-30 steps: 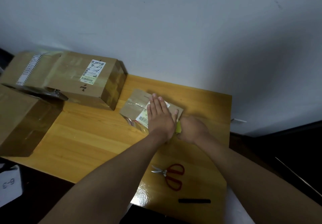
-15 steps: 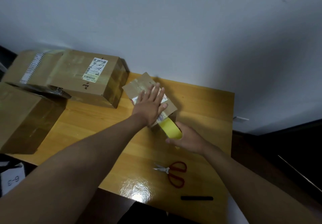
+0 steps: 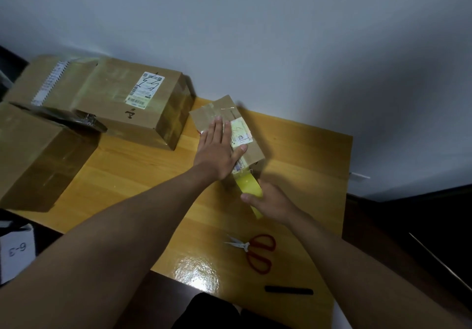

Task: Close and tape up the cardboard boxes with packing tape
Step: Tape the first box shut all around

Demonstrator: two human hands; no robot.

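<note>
A small cardboard box [image 3: 251, 149] with a white shipping label lies near the back middle of the wooden table [image 3: 132, 175]. My left hand [image 3: 219, 149] presses flat on its top, fingers straight. A strip of tape runs from the box's near end down to a yellow tape roll [image 3: 249, 190]. My right hand [image 3: 270, 201] grips that roll just in front of the box, a little above the table.
A large taped box [image 3: 122, 103] with a label stands at the back left, another big box [image 3: 33, 157] at the left edge. Red-handled scissors [image 3: 255, 252] and a black marker [image 3: 288, 290] lie near the front edge. A wall rises behind the table.
The right hand has drawn the tape roll away from the box toward me, stretching out tape. The left hand stays flat on the box, which has turned and slid slightly backward.
</note>
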